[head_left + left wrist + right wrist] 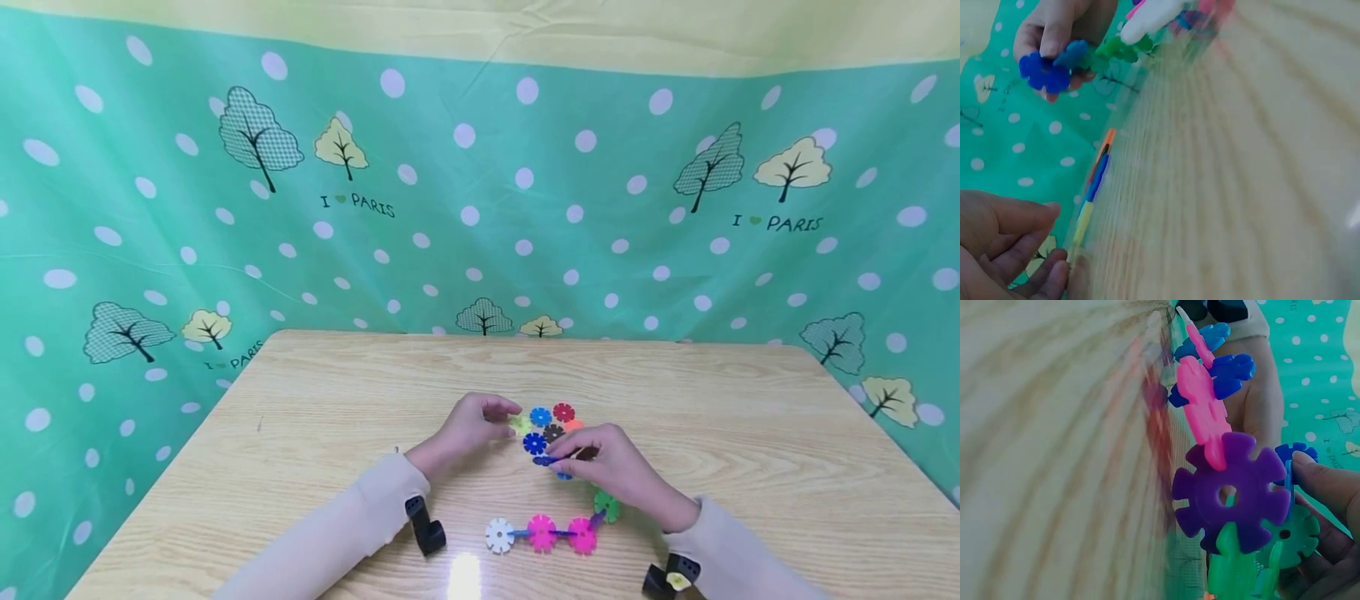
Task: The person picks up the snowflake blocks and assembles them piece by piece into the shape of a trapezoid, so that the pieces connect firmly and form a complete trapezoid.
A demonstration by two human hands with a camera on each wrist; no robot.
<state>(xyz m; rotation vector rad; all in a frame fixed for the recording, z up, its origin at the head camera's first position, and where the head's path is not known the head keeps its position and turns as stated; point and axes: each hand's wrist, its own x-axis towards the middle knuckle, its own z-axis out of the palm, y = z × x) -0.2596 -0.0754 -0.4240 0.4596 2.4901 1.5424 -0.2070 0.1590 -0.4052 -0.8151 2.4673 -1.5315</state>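
Observation:
My right hand point(611, 467) pinches a dark blue snowflake disc point(543, 460) between thumb and fingers. In the right wrist view this dark blue disc point(1302, 451) sits at the end of a chain of interlocked discs, after a lighter blue one point(1289, 484). Green discs point(607, 506), a purple disc point(1232, 492), two pink discs point(542, 533) with blue ones between them, and a white disc point(499, 536) make up the rest. My left hand point(474, 423) rests by the loose discs, fingers loosely bent, fingertips right at the yellow disc point(521, 425).
Loose discs lie flat between the hands: blue point(540, 417), red point(564, 412), black point(553, 432), dark blue point(534, 443) and orange point(574, 425). The wooden table point(337, 383) meets a green dotted curtain point(420, 275) at its back. Both wrists wear black camera mounts point(426, 527).

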